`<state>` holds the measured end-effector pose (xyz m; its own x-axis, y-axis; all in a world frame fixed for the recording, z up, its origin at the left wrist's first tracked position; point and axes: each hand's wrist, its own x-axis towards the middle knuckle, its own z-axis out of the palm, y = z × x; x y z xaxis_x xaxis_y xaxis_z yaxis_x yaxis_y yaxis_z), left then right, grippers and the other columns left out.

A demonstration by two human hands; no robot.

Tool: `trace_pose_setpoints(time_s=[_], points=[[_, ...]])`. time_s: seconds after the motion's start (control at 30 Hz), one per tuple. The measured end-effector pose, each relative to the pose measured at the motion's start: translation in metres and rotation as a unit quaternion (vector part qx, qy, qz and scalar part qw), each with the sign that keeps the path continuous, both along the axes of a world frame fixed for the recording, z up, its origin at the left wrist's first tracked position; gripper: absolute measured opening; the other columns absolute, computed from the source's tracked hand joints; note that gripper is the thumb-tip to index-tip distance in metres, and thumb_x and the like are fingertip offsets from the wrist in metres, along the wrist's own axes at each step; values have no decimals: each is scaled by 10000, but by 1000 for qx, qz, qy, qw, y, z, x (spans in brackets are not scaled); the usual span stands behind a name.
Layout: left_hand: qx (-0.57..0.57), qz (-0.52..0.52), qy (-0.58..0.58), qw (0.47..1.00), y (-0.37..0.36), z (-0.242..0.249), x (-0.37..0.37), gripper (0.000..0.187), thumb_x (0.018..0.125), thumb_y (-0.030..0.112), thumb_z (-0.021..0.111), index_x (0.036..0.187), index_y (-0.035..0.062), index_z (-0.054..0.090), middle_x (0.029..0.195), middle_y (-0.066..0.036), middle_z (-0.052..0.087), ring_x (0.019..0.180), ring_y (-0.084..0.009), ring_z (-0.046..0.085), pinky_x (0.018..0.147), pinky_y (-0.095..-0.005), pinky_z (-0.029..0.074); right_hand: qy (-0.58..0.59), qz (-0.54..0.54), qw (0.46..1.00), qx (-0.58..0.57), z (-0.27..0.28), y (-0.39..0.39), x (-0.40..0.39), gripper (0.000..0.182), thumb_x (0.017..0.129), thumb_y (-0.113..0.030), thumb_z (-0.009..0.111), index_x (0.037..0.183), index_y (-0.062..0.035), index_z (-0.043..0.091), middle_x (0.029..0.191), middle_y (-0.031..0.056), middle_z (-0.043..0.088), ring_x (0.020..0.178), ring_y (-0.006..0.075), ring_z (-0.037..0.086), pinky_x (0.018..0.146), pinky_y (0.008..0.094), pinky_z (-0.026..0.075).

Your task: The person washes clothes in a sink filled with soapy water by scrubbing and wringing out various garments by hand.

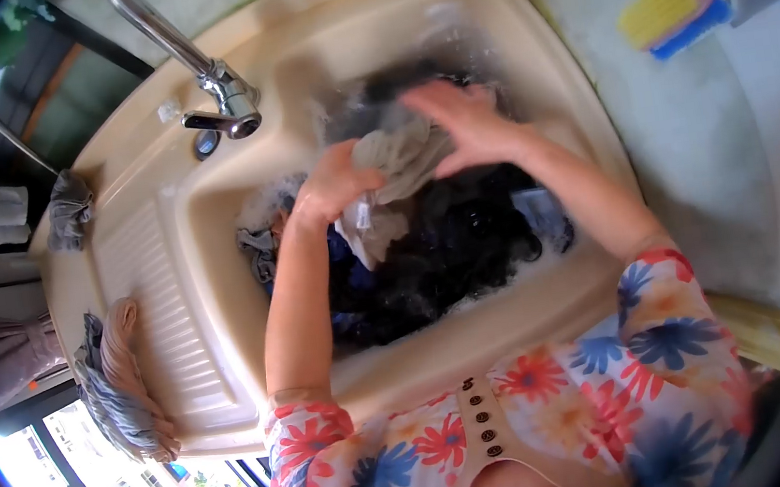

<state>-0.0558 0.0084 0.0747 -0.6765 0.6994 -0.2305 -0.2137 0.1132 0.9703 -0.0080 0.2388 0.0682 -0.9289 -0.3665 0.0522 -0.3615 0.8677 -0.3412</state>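
Observation:
A beige-grey garment is bunched up above the soapy water in the sink. My left hand is closed round its left side, and a paler part of the cloth hangs down below the fingers. At the right of the bunch, my right hand has its thumb and fingers spread apart; its fingertips are blurred by motion. Dark wet clothes lie in the water beneath both hands, with suds along the edges. A grey striped piece of cloth lies at the basin's left side.
A chrome faucet rises behind the basin. Twisted clothes hang over the edge of the ribbed drainboard, with a grey cloth farther back. A yellow-and-pink brush and a blue brush are at the right wall.

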Motion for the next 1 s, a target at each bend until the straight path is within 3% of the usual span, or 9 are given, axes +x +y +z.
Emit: trace_pose_setpoints(time_s=[0.07,0.13,0.27,0.4,0.5,0.63,0.8,0.93,1.0], points=[[39,-5,34,999,2,41,-5,436,635,78,637,1037,-71,560,907,-105,618,818,-162,571,739,-276,456,-53,25,943,-328,-17,-44,-4,766,564,-262,762,1236,-129,419,1157,112,530,1127,263,461,897,454,362],[62,1,-4,998,-5,60,-16,441,635,76,636,1040,-76,554,896,-100,617,806,-148,566,737,-263,454,-104,-46,924,-365,-19,-36,-11,577,595,-108,716,1127,-22,511,1021,126,598,953,195,553,854,313,416],[-115,69,145,980,-2,11,-41,466,649,136,652,1092,27,557,914,-109,623,808,-192,586,762,-293,460,-70,-122,961,-240,-37,27,-54,307,643,-96,634,930,-1,579,850,131,629,762,220,608,676,316,464],[-266,109,418,862,17,-112,-26,418,661,224,635,1068,145,584,902,-149,617,824,-312,592,739,-360,471,-24,-304,952,23,-96,10,-29,313,650,-146,616,939,-78,515,951,114,589,921,311,542,737,472,412],[-360,98,414,830,35,-142,3,444,673,252,637,1092,118,572,905,-139,618,836,-268,600,744,-342,471,-51,-211,966,138,-155,21,-14,333,686,-149,619,997,-84,517,949,138,595,900,311,567,746,477,427],[-87,98,-91,987,11,-138,-28,499,800,362,576,1178,46,499,1085,-106,575,942,-227,565,786,-354,462,-268,-217,930,128,-108,26,-40,387,673,-110,628,1049,-98,537,921,148,623,832,334,603,769,417,460],[249,216,-371,868,20,-108,-21,611,862,445,479,1298,42,337,1207,-114,485,1103,-231,479,956,-386,368,86,-14,973,-212,-7,-69,-9,361,657,-69,620,1013,-113,581,915,137,622,830,329,603,689,392,481],[212,201,62,954,37,-124,-13,401,852,253,490,1187,35,448,1087,-110,556,1028,-235,532,909,-395,413,148,110,951,-247,-18,-104,8,292,646,-112,658,927,-159,598,874,59,596,853,250,556,811,363,410],[178,180,284,925,34,-127,-12,310,848,156,495,1131,31,503,1026,-108,592,991,-237,559,886,-400,436,79,-27,958,-275,-64,-71,-28,305,660,-156,666,955,-153,589,903,86,606,856,249,575,799,346,436]])
